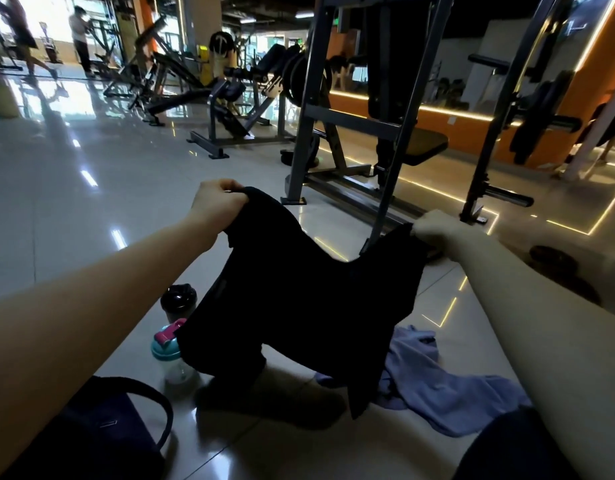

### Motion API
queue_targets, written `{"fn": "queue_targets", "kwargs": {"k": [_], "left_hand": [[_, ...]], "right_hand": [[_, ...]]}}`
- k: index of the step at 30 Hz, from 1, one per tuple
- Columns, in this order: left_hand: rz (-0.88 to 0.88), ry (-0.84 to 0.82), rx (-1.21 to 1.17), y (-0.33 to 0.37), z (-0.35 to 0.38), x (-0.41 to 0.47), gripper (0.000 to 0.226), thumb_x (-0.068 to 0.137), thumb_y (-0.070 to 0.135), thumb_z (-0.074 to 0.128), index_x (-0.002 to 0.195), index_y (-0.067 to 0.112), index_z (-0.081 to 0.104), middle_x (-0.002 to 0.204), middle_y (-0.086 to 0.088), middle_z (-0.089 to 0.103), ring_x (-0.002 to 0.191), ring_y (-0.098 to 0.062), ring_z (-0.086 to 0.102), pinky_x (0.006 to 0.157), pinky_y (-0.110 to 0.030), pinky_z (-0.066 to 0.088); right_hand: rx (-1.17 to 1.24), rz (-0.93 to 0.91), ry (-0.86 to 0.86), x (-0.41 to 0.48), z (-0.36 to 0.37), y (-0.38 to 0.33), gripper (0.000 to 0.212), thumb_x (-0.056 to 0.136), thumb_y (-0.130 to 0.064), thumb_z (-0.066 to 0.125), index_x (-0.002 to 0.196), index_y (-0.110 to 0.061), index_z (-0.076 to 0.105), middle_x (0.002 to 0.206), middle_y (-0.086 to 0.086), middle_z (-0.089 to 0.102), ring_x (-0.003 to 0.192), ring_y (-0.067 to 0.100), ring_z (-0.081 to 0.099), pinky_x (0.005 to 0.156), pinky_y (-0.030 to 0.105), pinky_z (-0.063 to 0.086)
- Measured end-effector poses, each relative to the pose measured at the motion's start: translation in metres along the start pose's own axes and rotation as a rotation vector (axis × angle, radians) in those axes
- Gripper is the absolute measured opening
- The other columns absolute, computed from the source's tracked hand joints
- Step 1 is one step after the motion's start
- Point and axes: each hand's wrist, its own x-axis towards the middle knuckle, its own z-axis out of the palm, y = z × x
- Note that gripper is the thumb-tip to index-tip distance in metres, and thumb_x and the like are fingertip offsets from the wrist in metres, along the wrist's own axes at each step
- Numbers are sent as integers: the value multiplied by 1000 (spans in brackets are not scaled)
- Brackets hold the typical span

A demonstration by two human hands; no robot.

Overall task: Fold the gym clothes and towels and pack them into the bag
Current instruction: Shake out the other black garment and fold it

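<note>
A black garment (299,299) hangs spread in the air above the tiled floor. My left hand (217,202) grips its top left corner and my right hand (437,228) pinches its top right corner. Its lower edge droops close to the floor. A light blue towel (437,386) lies crumpled on the tiles below and to the right, partly hidden by the garment. A dark bag (91,431) with a looped handle sits at the bottom left.
Two shaker bottles stand left of the garment: a black-lidded one (178,301) and a teal-and-pink-lidded one (167,355). A steel rack frame (351,119) and bench stand just beyond my hands. More gym machines and two people are far back left.
</note>
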Motion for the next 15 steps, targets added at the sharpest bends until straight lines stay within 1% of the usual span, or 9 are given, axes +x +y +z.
{"fn": "queue_targets", "kwargs": {"k": [2,3,4,5,6,7,8,12,15], "left_hand": [[14,-59,72,12,11,-5,14,88,5,57,83,13,66,72,-5,57,65,-18,56,54,-24,44],[20,-85,101,19,16,-8,11,88,6,58,87,11,67,74,-5,58,66,-18,57,54,-25,44],[28,-113,114,25,22,-12,10,88,7,59,92,10,68,77,-6,60,67,-18,58,54,-25,44],[37,-149,113,30,27,-15,10,89,7,60,96,9,67,81,-8,61,68,-17,58,54,-25,45],[46,-186,101,35,32,-18,11,89,7,60,98,9,65,84,-9,60,68,-17,58,54,-26,45],[59,-212,89,39,37,-21,11,89,6,60,98,11,62,86,-10,60,68,-17,57,54,-25,45],[74,-223,82,43,41,-24,11,89,6,60,98,13,60,87,-9,59,69,-17,56,55,-25,45],[69,-235,97,45,37,-23,30,86,16,74,109,15,54,97,-7,63,80,-16,62,61,-26,50],[-12,-402,-87,27,29,-24,54,85,39,79,128,20,53,111,-10,68,92,-18,71,65,-26,56]], "right_hand": [[-270,-128,-200,-18,8,-21,15,97,-5,56,109,0,64,88,18,58,61,23,57,51,32,48],[-306,-218,-278,-28,14,-35,20,97,-6,60,116,-2,64,97,17,62,73,25,63,60,32,54],[-293,-302,-336,-33,23,-47,25,95,-8,64,120,-5,63,107,15,64,90,27,66,75,36,58],[-223,-371,-395,-44,33,-59,37,92,-13,69,127,-10,59,117,12,63,105,28,64,91,41,55],[-149,-426,-465,-52,44,-71,52,88,-19,73,135,-14,53,125,9,60,115,26,61,101,44,50],[-99,-442,-536,-59,55,-81,63,84,-23,76,140,-18,48,130,7,58,119,25,58,105,45,46],[-65,-453,-573,-63,67,-87,66,83,-24,78,141,-20,47,132,8,57,121,25,58,106,45,45],[-5,-488,-518,-68,82,-93,28,98,-9,58,126,-7,59,121,22,61,114,34,62,109,47,45],[172,-441,-484,-66,72,-88,19,101,-6,50,114,-16,61,110,13,60,104,26,59,98,41,48]]}}
